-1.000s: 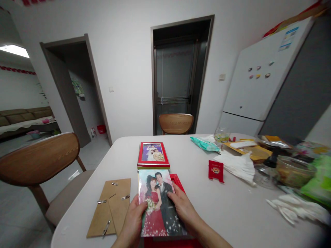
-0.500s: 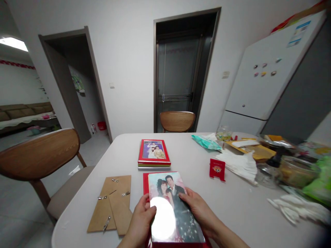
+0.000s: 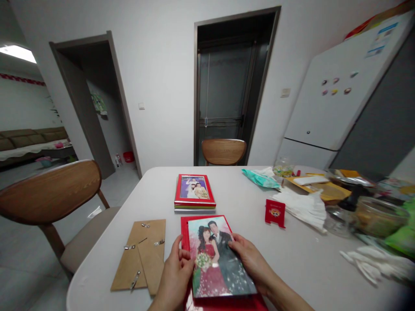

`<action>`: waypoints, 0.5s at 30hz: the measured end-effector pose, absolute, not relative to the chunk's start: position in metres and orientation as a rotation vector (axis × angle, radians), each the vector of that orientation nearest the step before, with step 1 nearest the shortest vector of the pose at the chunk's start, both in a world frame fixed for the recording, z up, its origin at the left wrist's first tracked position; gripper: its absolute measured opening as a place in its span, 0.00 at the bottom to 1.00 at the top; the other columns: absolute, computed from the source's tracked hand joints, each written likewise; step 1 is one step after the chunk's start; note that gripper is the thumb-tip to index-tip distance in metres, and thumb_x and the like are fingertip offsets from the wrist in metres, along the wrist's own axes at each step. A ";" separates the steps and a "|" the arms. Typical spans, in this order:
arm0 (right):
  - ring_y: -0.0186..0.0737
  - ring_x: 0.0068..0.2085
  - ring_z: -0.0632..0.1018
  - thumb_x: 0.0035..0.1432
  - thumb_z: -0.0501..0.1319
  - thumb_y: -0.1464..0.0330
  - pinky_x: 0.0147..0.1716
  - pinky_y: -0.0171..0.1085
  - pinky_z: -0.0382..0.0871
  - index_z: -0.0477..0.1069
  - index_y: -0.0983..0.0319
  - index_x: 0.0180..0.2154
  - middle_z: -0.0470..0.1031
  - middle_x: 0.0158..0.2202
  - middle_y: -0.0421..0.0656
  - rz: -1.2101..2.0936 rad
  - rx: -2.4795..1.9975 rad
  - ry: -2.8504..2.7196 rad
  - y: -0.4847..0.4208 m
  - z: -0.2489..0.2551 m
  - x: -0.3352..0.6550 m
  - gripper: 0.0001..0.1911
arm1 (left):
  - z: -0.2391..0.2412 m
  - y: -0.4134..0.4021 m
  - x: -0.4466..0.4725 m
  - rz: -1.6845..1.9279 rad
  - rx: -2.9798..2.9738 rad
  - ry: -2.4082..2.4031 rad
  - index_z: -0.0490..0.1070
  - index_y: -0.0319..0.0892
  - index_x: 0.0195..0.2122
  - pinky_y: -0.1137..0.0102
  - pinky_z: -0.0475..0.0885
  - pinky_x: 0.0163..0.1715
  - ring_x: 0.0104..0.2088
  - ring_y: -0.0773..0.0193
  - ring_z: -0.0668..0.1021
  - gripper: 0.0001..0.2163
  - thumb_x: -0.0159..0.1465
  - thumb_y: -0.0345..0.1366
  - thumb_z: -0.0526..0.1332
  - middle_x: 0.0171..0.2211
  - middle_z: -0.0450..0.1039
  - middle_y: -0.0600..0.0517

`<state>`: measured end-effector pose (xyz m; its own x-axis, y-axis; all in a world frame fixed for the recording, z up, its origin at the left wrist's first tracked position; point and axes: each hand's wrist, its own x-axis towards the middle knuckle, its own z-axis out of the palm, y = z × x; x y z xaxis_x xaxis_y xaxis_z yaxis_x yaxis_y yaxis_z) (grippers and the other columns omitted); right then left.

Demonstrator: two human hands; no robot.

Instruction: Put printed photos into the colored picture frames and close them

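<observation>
- Photo print (image 3: 215,259), glossy, thin and rectangular, shows two people, one in a red dress, one in a dark suit; it sits over a red frame (image 3: 184,233), between the two hands.
- White table (image 3: 240,203), smooth-topped with rounded corners, bears both.
- Refrigerator (image 3: 317,103), pale and flat-faced, wears a blue-and-white label (image 3: 382,41) with print too small for me to read.
- Under the print, the frame's shiny border peeks out at the left and along the bottom.
- Stack of frames (image 3: 194,190), topped by a red-bordered portrait, lies just beyond.
- Brown backing board (image 3: 129,265), matte and flat, lies left of the frame, a slanting leg across it.
- Right hand (image 3: 251,261) grips the print's right edge, thumb on top.
- Left hand (image 3: 175,272) is half open, index finger raised, other fingertips at the left edge; whether they pinch it, I cannot tell.
- Red stand (image 3: 275,213), notched at the base, carries a cartoon emblem; the marks above it are unreadable from here.
- Metal clips (image 3: 135,280), four, small and bent, sit on the board.
</observation>
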<state>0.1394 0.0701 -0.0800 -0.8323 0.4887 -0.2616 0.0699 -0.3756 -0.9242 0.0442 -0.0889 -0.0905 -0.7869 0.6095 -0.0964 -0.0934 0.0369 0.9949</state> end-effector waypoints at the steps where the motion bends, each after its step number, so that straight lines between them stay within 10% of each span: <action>1: 0.39 0.26 0.76 0.44 0.54 0.66 0.25 0.35 0.67 0.61 0.63 0.44 0.76 0.31 0.43 2.274 -0.764 -1.574 0.071 -0.080 0.140 0.22 | -0.090 -0.092 0.044 1.776 0.592 1.887 0.49 0.37 0.54 0.74 0.66 0.29 0.26 0.68 0.71 0.28 0.53 0.32 0.57 0.29 0.68 0.53; 7: 0.43 0.30 0.76 0.44 0.55 0.65 0.28 0.37 0.69 0.58 0.63 0.48 0.75 0.36 0.45 2.225 -0.734 -1.634 0.071 -0.083 0.140 0.26 | -0.097 -0.114 0.053 1.519 1.036 2.141 0.57 0.40 0.53 0.62 0.53 0.53 0.54 0.53 0.60 0.28 0.50 0.35 0.60 0.53 0.59 0.43; 15: 0.41 0.32 0.75 0.49 0.51 0.64 0.31 0.36 0.67 0.65 0.66 0.42 0.75 0.34 0.45 1.838 -0.622 -2.180 0.076 -0.088 0.131 0.20 | -0.129 -0.118 0.054 1.239 1.547 2.155 0.58 0.45 0.53 0.55 0.49 0.54 0.57 0.48 0.53 0.33 0.45 0.43 0.65 0.57 0.51 0.43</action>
<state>0.1314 0.0764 -0.0882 -0.8856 0.4535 -0.0999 0.1751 0.1269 -0.9763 0.0538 -0.1176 -0.1293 -0.4255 0.8586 0.2859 0.6790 0.0940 0.7281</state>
